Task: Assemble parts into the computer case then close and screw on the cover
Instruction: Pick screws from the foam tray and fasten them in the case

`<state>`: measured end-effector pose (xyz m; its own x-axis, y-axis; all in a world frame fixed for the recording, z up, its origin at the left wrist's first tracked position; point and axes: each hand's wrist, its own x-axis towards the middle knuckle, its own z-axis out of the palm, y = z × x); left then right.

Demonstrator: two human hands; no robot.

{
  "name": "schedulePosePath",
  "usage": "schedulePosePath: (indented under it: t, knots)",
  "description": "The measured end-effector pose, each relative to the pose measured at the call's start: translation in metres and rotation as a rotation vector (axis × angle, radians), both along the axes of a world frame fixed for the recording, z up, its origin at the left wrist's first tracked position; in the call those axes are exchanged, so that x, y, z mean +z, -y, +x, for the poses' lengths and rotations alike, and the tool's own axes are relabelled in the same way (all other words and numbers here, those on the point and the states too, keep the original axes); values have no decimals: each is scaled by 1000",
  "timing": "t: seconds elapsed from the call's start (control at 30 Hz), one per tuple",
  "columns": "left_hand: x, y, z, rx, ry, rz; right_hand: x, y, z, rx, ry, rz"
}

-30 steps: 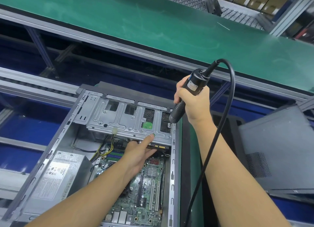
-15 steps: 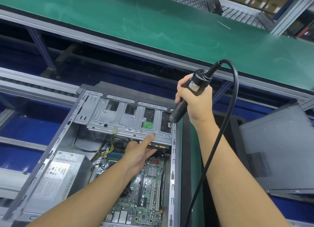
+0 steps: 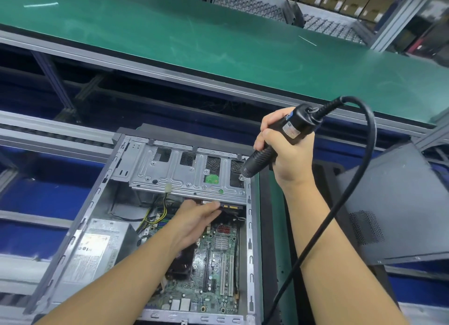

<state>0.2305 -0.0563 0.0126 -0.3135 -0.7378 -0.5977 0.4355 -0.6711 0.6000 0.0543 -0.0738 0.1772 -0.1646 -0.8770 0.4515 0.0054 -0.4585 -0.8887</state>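
Two hands: my left hand (image 3: 194, 219) dropped from cage (image 3: 175, 172) to drive (image 3: 232, 206) at its 6 o'clock, fingers straight together; my right hand (image 3: 290, 161) grips the screwdriver (image 3: 295, 127), likely fastening next.

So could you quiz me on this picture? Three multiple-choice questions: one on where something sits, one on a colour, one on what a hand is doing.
1. Where is the power supply in the open case? A) near-left corner B) far-right corner C) outside it
2. What colour is the long belt behind the case? A) red B) green C) yellow
3. What is the right hand doing? A) lying open, empty B) making an empty fist C) gripping the electric screwdriver
Answers: 1A, the grey box sits lower left inside; 2B, its surface is green; 3C, fingers wrap the black tool.
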Motion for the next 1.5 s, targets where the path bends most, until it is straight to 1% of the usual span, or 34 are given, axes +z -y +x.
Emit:
schedulePosePath:
  t: [0.13, 0.3, 0.4, 0.53, 0.77, 0.87, 0.93, 1.03, 1.13, 1.2, 1.23, 1.3, 1.33, 1.43, 1.5]
  knots:
    - [2, -4, 1, -14, 40, -29, -2, -17, 10, -21, 33, 7]
    - [1, -1, -1, -18, 70, -18, 2, -39, 17, -94, 38, 19]
    - [4, -4, -3, -17, 67, -14, 7, -50, 22, -122, 58, 17]
    - [5, -5, 0, -54, 43, 5, 6, -60, 32, -142, 29, 11]
    - [12, -10, -3, -73, 84, 4, 10, -78, 43, -191, 44, 21]
    - [13, -15, 1, -158, 107, -12, 11, -85, 46, -213, 39, 27]
    - [15, -21, 5, -229, 171, -15, 12, -89, 48, -218, 31, 20]
    - [26, -30, 15, -384, 332, -27, 13, -94, 54, -182, 24, 1]
    - [37, -33, 28, -495, 363, -69, 15, -99, 59, -119, 27, -17]
    - [47, -35, 36, -565, 327, -85, 18, -103, 61, -78, 44, -41]
    - [55, -37, 39, -617, 281, -78, 19, -105, 62, -64, 38, -53]
    - [71, -47, 39, -706, 126, -53, 19, -108, 60, -36, 10, -73]
    - [78, -52, 37, -712, 40, -40, 19, -110, 59, -31, -20, -75]
    - [106, -66, 26, -574, -166, -15, 16, -117, 57, 4, -104, -26]
    - [122, -77, 9, -419, -191, -23, 15, -125, 54, 42, -177, -20]
